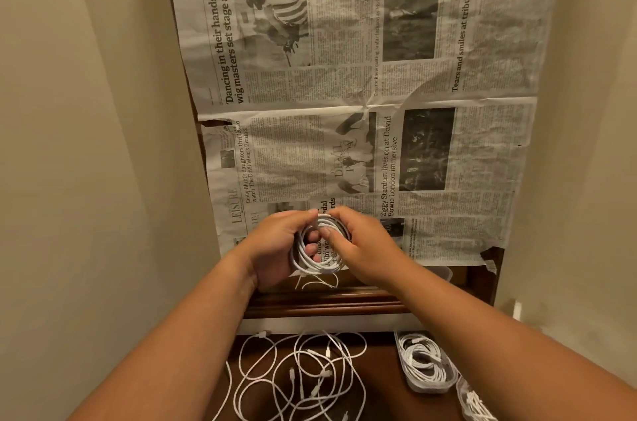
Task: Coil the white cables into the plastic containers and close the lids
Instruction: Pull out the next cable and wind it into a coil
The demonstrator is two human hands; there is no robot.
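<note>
One newspaper sheet (344,76), the largest element, covers nearly all of the wooden worktop (327,300); only the dark moulded front edge of the wood shows below the paper's near margin, along with a strip down its left margin. The sheet is creased across its middle and torn at its left edge and near right corner.

Below the newspaper's near edge lies a lower brown surface (379,369). On it, beneath the paper's left half, the loose cables (310,382) form an open tangle of thin white loops with small white plugs scattered among them.

Both forearms reach up from the bottom of the view to the newspaper's near left part. The left hand (275,244) has its fingers curled through and round the coiled cable (319,268); its grip is closed on the bundle from the left. The right hand (365,248) pinches the same bundle from the right, with thumb and fingertips on the upper turns.

The coiled cable is a compact ring of several white turns, held over the paper's near margin, with a short free end trailing beneath it.

Below the newspaper's near right corner stands a clear plastic container (425,365) filled with a wound white cable; a second container (475,400), cut off by the frame, lies just beside it. Lid state cannot be told.
</note>
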